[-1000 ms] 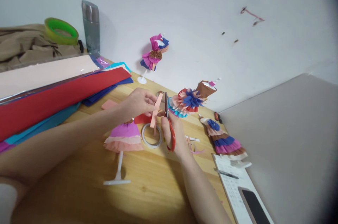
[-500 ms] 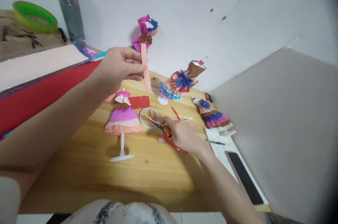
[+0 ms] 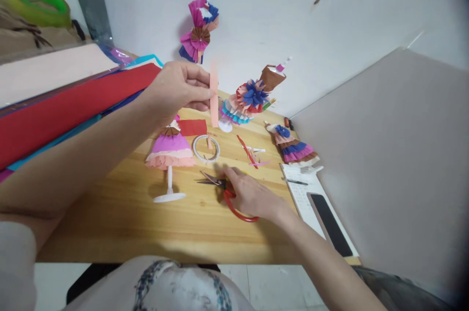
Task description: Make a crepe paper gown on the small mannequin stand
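Note:
My left hand [image 3: 183, 87] pinches a narrow peach paper strip [image 3: 214, 105], held upright above the table. Lower down, my right hand [image 3: 252, 193] is on a pair of red-handled scissors [image 3: 238, 211], its fingers around the handles. The blades point left and are slightly apart, close to the wooden tabletop [image 3: 198, 233]. Between the hands, a ring of tape [image 3: 195, 147] lies flat with a peach scrap inside. To its left stands a small dress form in a purple and peach paper dress [image 3: 170, 147], partly hidden by my left hand and forearm.
Red paper [image 3: 192, 127] and thin paper scraps [image 3: 251, 152] lie mid-table. Two more paper-dressed forms [image 3: 252, 93] [image 3: 200, 37] stand at the back. A striped paper dress [image 3: 293, 147] lies right, above a notebook with a phone [image 3: 330, 223]. Paper sheets [image 3: 73, 91] are stacked left.
The peach strip in my left hand has shifted a little right and turned more upright. My right hand and the scissors sit lower relative to the tape ring. The view has tilted down.

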Demonstrator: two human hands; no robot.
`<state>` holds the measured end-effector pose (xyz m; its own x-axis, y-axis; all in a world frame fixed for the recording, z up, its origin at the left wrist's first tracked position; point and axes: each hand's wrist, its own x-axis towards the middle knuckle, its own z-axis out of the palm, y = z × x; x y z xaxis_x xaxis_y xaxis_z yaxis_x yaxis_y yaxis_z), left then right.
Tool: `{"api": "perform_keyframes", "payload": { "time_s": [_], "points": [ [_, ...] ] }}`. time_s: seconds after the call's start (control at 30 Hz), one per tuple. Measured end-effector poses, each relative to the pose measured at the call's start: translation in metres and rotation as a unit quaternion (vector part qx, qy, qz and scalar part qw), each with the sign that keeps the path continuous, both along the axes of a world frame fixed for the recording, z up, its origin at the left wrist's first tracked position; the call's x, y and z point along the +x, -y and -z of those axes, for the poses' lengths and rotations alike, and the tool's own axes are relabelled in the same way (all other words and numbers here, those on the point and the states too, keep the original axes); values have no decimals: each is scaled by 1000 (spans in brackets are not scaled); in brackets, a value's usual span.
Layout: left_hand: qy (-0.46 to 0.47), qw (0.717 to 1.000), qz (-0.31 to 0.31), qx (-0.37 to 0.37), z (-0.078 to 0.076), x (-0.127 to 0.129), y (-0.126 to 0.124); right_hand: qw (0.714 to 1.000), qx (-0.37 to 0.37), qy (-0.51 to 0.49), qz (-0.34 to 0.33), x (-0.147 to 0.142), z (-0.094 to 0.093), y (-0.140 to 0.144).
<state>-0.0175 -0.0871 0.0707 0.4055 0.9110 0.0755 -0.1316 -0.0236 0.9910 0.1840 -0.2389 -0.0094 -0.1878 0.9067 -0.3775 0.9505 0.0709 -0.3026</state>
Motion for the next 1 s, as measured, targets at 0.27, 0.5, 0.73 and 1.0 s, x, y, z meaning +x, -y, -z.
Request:
{"api": "perform_keyframes", "payload": {
  "time_s": [0.27,0.5,0.73,1.0],
  "points": [
    [2,1000,2,23,-3,-2,5,995,65,66,-36,-13,-5,8],
    [-1,1000,10,27,-4,-5,6,983,150,8,105,-31,24,-14],
    [8,1000,6,26,-7,-6,5,986,159,-6,41,-36,34,-17],
    [14,1000,9,16,-8,-5,3,965,231,-72,104,-20,39,-32]
  ]
}}
